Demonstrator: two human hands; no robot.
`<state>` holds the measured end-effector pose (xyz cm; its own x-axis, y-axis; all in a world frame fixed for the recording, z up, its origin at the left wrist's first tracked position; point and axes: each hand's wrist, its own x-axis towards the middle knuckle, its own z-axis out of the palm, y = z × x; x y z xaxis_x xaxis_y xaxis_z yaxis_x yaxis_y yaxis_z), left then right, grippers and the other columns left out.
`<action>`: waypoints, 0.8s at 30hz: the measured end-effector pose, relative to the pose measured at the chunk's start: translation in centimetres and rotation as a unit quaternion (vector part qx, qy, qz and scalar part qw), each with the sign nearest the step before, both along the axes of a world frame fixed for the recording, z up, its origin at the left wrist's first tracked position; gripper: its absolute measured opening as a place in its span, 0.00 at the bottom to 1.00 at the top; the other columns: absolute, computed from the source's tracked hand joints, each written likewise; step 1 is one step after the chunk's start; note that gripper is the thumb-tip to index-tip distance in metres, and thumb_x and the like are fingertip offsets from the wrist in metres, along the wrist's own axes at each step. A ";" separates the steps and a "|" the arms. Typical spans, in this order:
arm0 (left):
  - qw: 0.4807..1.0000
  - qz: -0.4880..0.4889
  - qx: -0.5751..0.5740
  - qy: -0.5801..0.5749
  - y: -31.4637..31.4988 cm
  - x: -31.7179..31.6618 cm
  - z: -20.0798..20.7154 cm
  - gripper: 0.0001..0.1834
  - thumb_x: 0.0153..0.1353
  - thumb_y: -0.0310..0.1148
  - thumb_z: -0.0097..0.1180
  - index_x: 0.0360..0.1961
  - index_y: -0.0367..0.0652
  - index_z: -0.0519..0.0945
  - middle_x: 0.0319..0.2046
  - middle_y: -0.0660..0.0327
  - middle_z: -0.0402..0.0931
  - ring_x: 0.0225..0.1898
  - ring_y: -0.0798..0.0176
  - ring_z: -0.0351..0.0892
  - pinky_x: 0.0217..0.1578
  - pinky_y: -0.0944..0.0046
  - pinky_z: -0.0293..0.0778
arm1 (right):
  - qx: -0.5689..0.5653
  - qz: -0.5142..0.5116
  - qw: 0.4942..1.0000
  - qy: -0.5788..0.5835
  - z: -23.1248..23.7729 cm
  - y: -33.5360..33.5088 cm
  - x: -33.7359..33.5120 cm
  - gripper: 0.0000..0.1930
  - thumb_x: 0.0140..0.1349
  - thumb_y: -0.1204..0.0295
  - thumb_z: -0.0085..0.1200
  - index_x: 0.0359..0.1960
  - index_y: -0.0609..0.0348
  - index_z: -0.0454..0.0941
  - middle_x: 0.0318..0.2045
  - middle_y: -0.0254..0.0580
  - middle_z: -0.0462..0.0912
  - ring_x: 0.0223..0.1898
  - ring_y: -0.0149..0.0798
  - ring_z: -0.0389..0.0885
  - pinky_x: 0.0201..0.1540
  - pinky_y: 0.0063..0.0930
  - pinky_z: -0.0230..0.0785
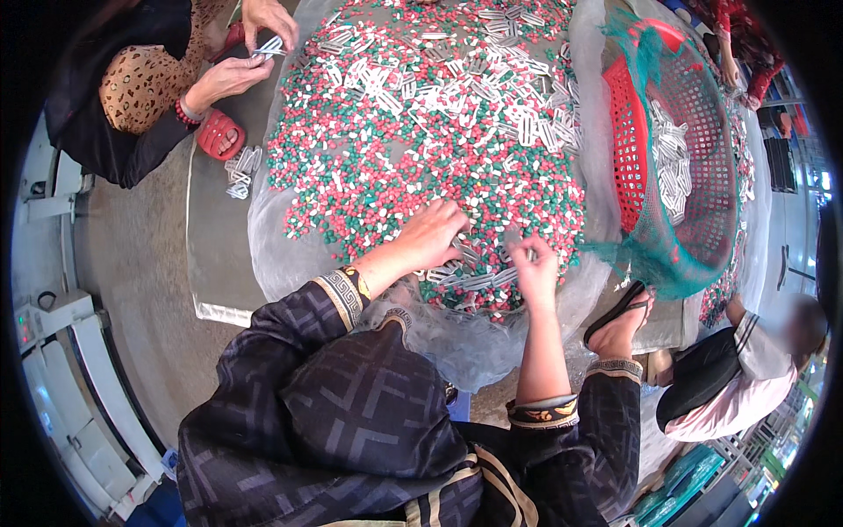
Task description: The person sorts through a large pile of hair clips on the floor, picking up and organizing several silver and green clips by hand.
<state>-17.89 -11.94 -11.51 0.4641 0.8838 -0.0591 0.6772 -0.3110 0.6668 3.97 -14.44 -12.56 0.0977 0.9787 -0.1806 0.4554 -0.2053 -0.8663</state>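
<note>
Before me lies a wide spread of small red, green and white pieces point(369, 198), mixed with pale slotted plastic strips point(527, 127). My left hand point(432, 235) rests low over the near part of the spread, its fingers curled around grey plastic strips point(465, 253). My right hand point(536, 268) is closed in a pinch just to the right, with a small, blurred grey strip point(512, 237) at its fingertips. Between and below the hands, more strips point(479, 282) lie on the pieces. The exact shape of what each hand holds is partly hidden.
A red perforated basket point(628, 145) with green netting point(694, 272) holds pale strips at the right. At upper left, another person's hands point(224, 83) hold strips; a small strip pile point(241, 169) lies below. Other people sit at the right. Translucent sheeting point(272, 255) edges the spread.
</note>
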 end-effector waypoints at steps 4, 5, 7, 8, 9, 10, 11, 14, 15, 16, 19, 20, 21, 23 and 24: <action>0.998 -0.057 0.015 -0.022 -0.2 -0.4 -0.5 0.13 0.42 0.31 0.66 0.28 0.45 0.73 0.33 0.61 0.68 0.42 0.56 0.68 0.42 0.57 0.66 | -0.152 -0.160 0.892 0.395 1.4 -0.2 1.9 0.04 0.51 0.80 0.48 0.23 0.57 0.68 0.20 0.33 0.72 0.15 0.27 0.63 0.14 0.18 0.53; 0.997 -0.050 -0.002 -0.056 0.0 -0.6 -0.3 0.12 0.43 0.31 0.65 0.27 0.45 0.73 0.32 0.61 0.68 0.41 0.56 0.68 0.41 0.56 0.66 | -0.152 -0.169 0.875 0.428 1.5 -0.3 2.1 0.04 0.50 0.81 0.47 0.23 0.57 0.68 0.21 0.34 0.72 0.15 0.28 0.63 0.14 0.18 0.53; 0.979 0.014 -0.088 -0.185 0.2 -0.7 0.9 0.10 0.46 0.28 0.61 0.28 0.44 0.71 0.27 0.61 0.71 0.35 0.57 0.73 0.36 0.57 0.69 | -0.157 -0.162 0.842 0.490 1.4 -0.6 3.1 0.05 0.47 0.80 0.45 0.25 0.56 0.67 0.24 0.38 0.73 0.18 0.34 0.69 0.14 0.19 0.57; 0.970 0.028 -0.174 -0.171 0.6 -1.3 2.0 0.11 0.47 0.28 0.61 0.30 0.42 0.70 0.27 0.60 0.73 0.31 0.57 0.76 0.31 0.60 0.70 | -0.160 -0.161 0.836 0.500 1.3 -0.8 3.4 0.04 0.47 0.80 0.45 0.25 0.56 0.67 0.26 0.41 0.75 0.19 0.35 0.72 0.15 0.20 0.60; 0.975 0.032 -0.154 -0.154 0.6 -1.9 1.6 0.11 0.47 0.27 0.60 0.30 0.42 0.70 0.28 0.61 0.73 0.30 0.62 0.75 0.30 0.62 0.70 | -0.164 -0.158 0.828 0.512 1.3 -1.0 3.4 0.04 0.47 0.80 0.45 0.24 0.57 0.68 0.28 0.43 0.77 0.21 0.36 0.74 0.15 0.21 0.62; 0.981 0.035 -0.135 -0.137 0.6 -2.6 1.0 0.10 0.48 0.27 0.60 0.30 0.42 0.70 0.29 0.62 0.72 0.29 0.67 0.74 0.29 0.64 0.69 | -0.168 -0.155 0.820 0.524 1.4 -0.8 3.3 0.03 0.46 0.79 0.45 0.24 0.57 0.68 0.30 0.46 0.79 0.22 0.37 0.76 0.16 0.22 0.65; 0.975 0.076 -0.137 -0.158 0.5 -3.8 0.7 0.10 0.48 0.27 0.60 0.30 0.42 0.71 0.30 0.65 0.73 0.32 0.69 0.74 0.30 0.65 0.70 | -0.170 -0.172 0.813 0.530 1.6 -0.6 3.1 0.04 0.46 0.80 0.45 0.26 0.57 0.68 0.30 0.47 0.79 0.24 0.39 0.77 0.19 0.25 0.68; 0.922 0.328 -0.099 -0.180 1.0 -8.6 0.7 0.10 0.51 0.29 0.62 0.31 0.41 0.73 0.25 0.66 0.73 0.28 0.73 0.72 0.29 0.69 0.70 | -0.175 -0.234 0.786 0.545 2.5 -0.9 2.3 0.08 0.46 0.80 0.45 0.30 0.55 0.69 0.31 0.50 0.79 0.30 0.45 0.80 0.29 0.35 0.78; 0.890 0.416 -0.036 -0.183 0.8 -11.8 -1.2 0.12 0.49 0.30 0.64 0.31 0.40 0.74 0.23 0.64 0.75 0.24 0.70 0.74 0.28 0.68 0.71 | -0.169 -0.206 0.778 0.570 1.0 -1.1 3.2 0.11 0.44 0.80 0.46 0.32 0.54 0.69 0.30 0.46 0.78 0.31 0.45 0.78 0.40 0.42 0.78; 0.846 0.502 -0.005 -0.180 0.7 -14.8 -1.9 0.11 0.49 0.29 0.64 0.29 0.39 0.74 0.22 0.64 0.75 0.24 0.71 0.73 0.27 0.68 0.72 | -0.163 -0.197 0.753 0.606 0.7 -1.0 3.4 0.12 0.43 0.80 0.46 0.32 0.53 0.69 0.31 0.45 0.78 0.33 0.45 0.78 0.41 0.43 0.77; 0.805 0.578 0.101 0.082 0.5 -21.5 -1.6 0.20 0.49 0.29 0.64 0.42 0.38 0.71 0.34 0.53 0.76 0.35 0.57 0.76 0.38 0.61 0.72 | -0.163 -0.214 0.720 0.640 0.8 -0.7 3.2 0.15 0.40 0.79 0.47 0.33 0.53 0.71 0.32 0.39 0.76 0.39 0.45 0.75 0.44 0.40 0.74; 0.794 0.562 0.165 0.164 0.4 -22.0 -0.5 0.24 0.48 0.28 0.64 0.47 0.37 0.69 0.39 0.49 0.75 0.40 0.51 0.75 0.43 0.58 0.72 | -0.172 -0.208 0.719 0.640 0.5 -0.4 3.2 0.15 0.40 0.79 0.47 0.33 0.53 0.71 0.32 0.39 0.76 0.38 0.44 0.75 0.42 0.38 0.74; 0.816 0.517 0.177 0.187 0.5 -20.8 1.3 0.33 0.48 0.30 0.64 0.54 0.37 0.63 0.46 0.45 0.70 0.48 0.43 0.71 0.50 0.55 0.68 | -0.181 -0.202 0.720 0.639 0.2 0.0 3.2 0.15 0.39 0.79 0.47 0.33 0.53 0.71 0.31 0.39 0.76 0.37 0.43 0.75 0.39 0.36 0.74; 0.868 0.444 0.185 0.124 1.1 -17.6 1.7 0.25 0.51 0.28 0.60 0.51 0.38 0.69 0.43 0.49 0.75 0.45 0.50 0.75 0.48 0.57 0.70 | -0.195 -0.233 0.738 0.602 1.8 1.4 1.7 0.14 0.41 0.79 0.48 0.34 0.54 0.72 0.29 0.40 0.76 0.28 0.40 0.75 0.30 0.29 0.71; 0.906 0.420 0.005 0.051 1.2 -14.6 2.2 0.20 0.51 0.26 0.59 0.47 0.39 0.74 0.40 0.51 0.76 0.42 0.54 0.77 0.44 0.61 0.72 | -0.201 -0.223 0.769 0.565 1.5 2.0 1.3 0.12 0.43 0.78 0.49 0.33 0.54 0.72 0.29 0.40 0.76 0.26 0.38 0.74 0.28 0.27 0.70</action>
